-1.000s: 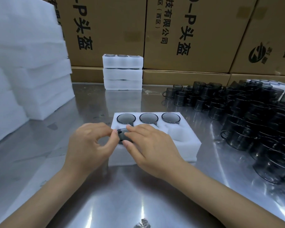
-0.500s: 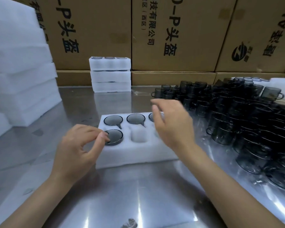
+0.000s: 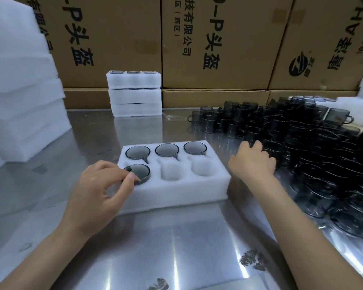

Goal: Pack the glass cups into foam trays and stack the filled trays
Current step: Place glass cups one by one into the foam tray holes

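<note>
Pinching a tray-seated cup, left hand fingers; right hand fingers spread over loose cups.

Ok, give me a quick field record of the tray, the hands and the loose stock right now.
tray in work: foam tray, six pockets
filled: four cups, three at the back, one front-left
empty: front-middle and front-right pockets
left hand: fingertips pinch the front-left cup's rim
right hand: reaching into loose cups, grip not visible
finished stack: three trays at the back
spare foam: piled far left
</note>
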Available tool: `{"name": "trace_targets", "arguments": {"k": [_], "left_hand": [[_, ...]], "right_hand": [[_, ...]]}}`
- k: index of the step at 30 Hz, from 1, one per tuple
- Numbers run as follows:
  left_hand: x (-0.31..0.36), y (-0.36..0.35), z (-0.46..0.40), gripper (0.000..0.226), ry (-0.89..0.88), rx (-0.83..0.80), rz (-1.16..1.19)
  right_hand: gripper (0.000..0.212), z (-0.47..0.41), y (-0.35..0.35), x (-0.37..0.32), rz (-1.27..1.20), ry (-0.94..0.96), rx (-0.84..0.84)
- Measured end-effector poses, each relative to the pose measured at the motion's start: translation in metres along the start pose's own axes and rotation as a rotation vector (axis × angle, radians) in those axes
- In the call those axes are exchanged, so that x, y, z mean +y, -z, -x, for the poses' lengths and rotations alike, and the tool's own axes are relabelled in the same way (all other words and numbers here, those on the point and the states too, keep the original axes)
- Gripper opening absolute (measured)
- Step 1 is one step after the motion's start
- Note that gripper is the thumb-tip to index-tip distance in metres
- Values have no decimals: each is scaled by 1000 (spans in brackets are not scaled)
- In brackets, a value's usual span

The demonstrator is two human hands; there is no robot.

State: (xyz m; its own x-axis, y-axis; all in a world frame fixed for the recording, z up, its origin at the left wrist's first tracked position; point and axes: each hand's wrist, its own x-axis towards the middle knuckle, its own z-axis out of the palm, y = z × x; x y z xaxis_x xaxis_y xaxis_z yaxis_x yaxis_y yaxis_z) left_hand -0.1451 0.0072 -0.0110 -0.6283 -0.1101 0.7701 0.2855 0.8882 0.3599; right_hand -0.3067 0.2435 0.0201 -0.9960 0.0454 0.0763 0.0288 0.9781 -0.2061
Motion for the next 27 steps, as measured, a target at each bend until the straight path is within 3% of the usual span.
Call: {"name": "trace_targets", "arguments": {"k": [5, 9, 11, 14, 19, 21, 23, 25, 27], "left_hand": [[1, 0, 0, 35, 9, -10, 2], [1, 0, 0, 37, 26, -26, -5], [1, 1, 0, 37, 25, -28, -3], [3, 2, 0, 37, 32, -34, -9], [5, 2, 0, 38, 41, -37, -14], [4, 2, -1, 37, 36, -31, -7], [4, 2, 0, 37, 29, -29, -3], [4, 2, 0, 38, 33, -24, -6], [4, 1, 0, 37, 37, -21, -6]], "right_hand": [[46, 2, 4, 0, -183, 129, 148], [56, -3, 10, 6, -172, 91, -3], [51, -6, 8, 9, -118, 86, -102], [40, -10, 6, 14, -93, 76, -47], [52, -10, 4, 14, -163, 3, -3], [50, -8, 4, 12, -251, 14, 65], [47, -6, 7, 10, -403, 83, 244], [42, -1, 13, 3, -645, 212, 448], [33, 13, 19, -9, -871, 364, 535]]}}
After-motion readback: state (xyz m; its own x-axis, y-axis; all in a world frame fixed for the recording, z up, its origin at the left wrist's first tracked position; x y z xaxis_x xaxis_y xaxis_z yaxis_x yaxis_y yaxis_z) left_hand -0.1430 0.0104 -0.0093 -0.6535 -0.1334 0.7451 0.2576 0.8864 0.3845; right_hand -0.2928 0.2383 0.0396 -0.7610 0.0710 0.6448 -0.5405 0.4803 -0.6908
